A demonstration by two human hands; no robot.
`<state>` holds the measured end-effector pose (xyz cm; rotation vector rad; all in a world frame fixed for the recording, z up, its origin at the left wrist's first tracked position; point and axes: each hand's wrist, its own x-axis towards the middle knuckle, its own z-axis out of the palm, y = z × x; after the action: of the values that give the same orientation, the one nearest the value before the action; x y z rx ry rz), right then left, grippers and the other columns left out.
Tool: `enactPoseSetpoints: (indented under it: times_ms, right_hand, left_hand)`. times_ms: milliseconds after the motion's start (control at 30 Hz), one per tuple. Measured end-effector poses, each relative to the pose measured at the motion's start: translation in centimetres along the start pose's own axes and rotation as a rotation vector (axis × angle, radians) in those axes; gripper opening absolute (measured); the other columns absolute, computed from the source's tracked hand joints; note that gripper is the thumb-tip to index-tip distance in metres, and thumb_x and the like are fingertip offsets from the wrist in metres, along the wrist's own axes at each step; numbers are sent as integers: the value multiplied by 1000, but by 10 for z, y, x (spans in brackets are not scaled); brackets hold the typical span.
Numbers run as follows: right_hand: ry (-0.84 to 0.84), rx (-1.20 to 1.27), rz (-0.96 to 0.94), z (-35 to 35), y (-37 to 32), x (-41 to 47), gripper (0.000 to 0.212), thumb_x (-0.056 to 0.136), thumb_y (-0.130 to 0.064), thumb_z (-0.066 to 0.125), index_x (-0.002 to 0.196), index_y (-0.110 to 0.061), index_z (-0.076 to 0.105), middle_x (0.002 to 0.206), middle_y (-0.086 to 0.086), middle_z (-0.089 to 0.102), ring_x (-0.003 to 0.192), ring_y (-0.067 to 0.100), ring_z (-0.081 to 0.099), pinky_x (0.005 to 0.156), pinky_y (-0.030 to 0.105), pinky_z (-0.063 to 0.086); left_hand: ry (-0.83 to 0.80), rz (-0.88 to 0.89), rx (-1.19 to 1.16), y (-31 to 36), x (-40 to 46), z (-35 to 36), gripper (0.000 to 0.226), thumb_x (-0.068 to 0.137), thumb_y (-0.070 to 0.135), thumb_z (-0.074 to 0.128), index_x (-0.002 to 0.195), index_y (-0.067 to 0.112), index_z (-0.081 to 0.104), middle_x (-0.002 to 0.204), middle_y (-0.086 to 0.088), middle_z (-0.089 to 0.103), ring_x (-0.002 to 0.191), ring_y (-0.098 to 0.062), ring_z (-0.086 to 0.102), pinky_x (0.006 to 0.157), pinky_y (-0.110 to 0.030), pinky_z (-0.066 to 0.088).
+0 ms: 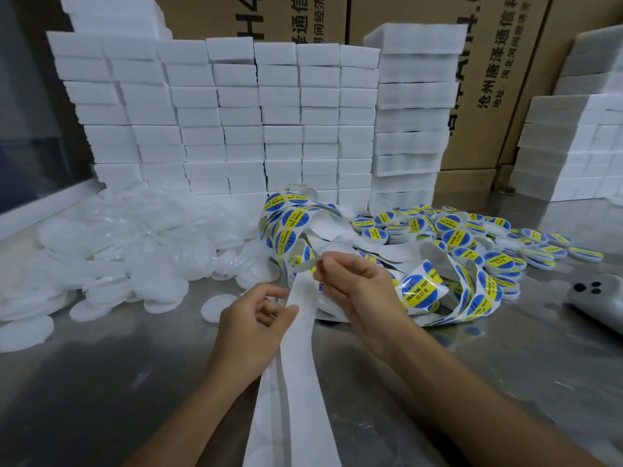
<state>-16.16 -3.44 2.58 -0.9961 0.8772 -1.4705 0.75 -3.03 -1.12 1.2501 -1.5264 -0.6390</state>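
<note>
A long white backing strip (pixel 296 348) of a sticker roll runs from the bottom edge up between my hands. My left hand (pixel 253 318) pinches its left edge with thumb and curled fingers. My right hand (pixel 354 284) pinches the strip higher up, where it bends toward a tangle of round blue-and-yellow stickers (pixel 421 291). One white plastic lid (pixel 217 306) lies alone just left of my left hand.
A heap of clear white lids (pixel 111 251) fills the left of the steel table (pixel 101 382). Labelled lids (pixel 472 237) pile up at right. Stacked white foam blocks (pixel 236 123) and cardboard boxes (pixel 488 79) wall the back. A grey device (pixel 600 298) lies at the right edge.
</note>
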Motion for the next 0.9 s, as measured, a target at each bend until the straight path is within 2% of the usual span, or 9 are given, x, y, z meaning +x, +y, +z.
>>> enactPoseSetpoints:
  times_ms: [100, 200, 300, 367, 433, 533, 633, 767, 900]
  right_hand:
    - [-61, 66, 37, 5, 5, -2, 13, 85, 0, 70, 93, -8, 76, 91, 12, 76, 87, 17, 73, 77, 28, 59]
    - [-127, 46, 102, 6, 7, -4, 17, 83, 3, 71, 93, -8, 78, 104, 15, 75, 97, 21, 73, 85, 44, 59]
    - [-170, -6, 135, 6, 10, -4, 15, 83, -2, 72, 89, -13, 80, 104, 13, 75, 99, 19, 71, 89, 54, 56]
    - [-180, -11, 144, 5, 11, -3, 13, 83, -5, 73, 89, -14, 80, 103, 11, 75, 99, 18, 71, 91, 57, 54]
    - [-178, -19, 148, 4, 13, -3, 12, 84, -8, 73, 92, -14, 79, 102, 10, 75, 99, 18, 72, 93, 61, 52]
    - [-139, -45, 170, 4, 15, -1, 14, 87, -10, 72, 100, -15, 75, 101, 8, 76, 94, 18, 72, 92, 64, 50]
    - [-120, -50, 189, 3, 16, 1, 16, 89, -10, 70, 101, -18, 75, 106, 11, 74, 96, 19, 70, 91, 63, 50]
    - [-106, -28, 195, 3, 15, 2, 23, 88, -8, 70, 108, -20, 74, 116, 15, 70, 98, 19, 68, 91, 63, 51]
    - [-118, 58, 146, 1, 12, 2, 34, 88, -12, 71, 115, -33, 70, 118, 3, 69, 101, 18, 72, 82, 61, 53]
  left_hand:
    - [68, 86, 110, -3, 1, -2, 12, 80, 34, 75, 72, 32, 66, 67, 13, 67, 67, -4, 62, 60, -6, 42]
    - [172, 75, 264, -6, 5, -9, 22, 86, 32, 69, 66, 28, 63, 64, 8, 65, 66, -7, 61, 57, -12, 40]
    - [233, 16, 629, -10, 10, -21, 8, 87, 28, 64, 90, 23, 70, 95, -2, 68, 94, -26, 60, 78, -37, 47]
    - [133, -132, 848, -13, 10, -27, 30, 88, 38, 59, 115, 24, 65, 118, -7, 59, 113, -31, 51, 93, -42, 43]
    - [84, -224, 923, -13, 10, -31, 35, 90, 45, 53, 119, 27, 62, 123, -6, 56, 118, -30, 49, 97, -41, 39]
    - [113, -202, 884, -9, 11, -34, 18, 89, 41, 59, 93, 24, 63, 108, -6, 61, 107, -30, 55, 92, -41, 45]
    - [113, -216, 812, -10, 14, -36, 24, 84, 36, 68, 70, 25, 53, 95, -6, 60, 100, -33, 54, 87, -43, 47]
    - [209, -120, 537, -17, 16, -35, 25, 75, 23, 80, 78, 24, 56, 98, -1, 43, 87, -27, 53, 75, -32, 40]
    - [327, 159, 373, -13, 18, -28, 29, 75, 13, 81, 81, 24, 54, 98, 0, 51, 81, -9, 44, 70, -22, 31]
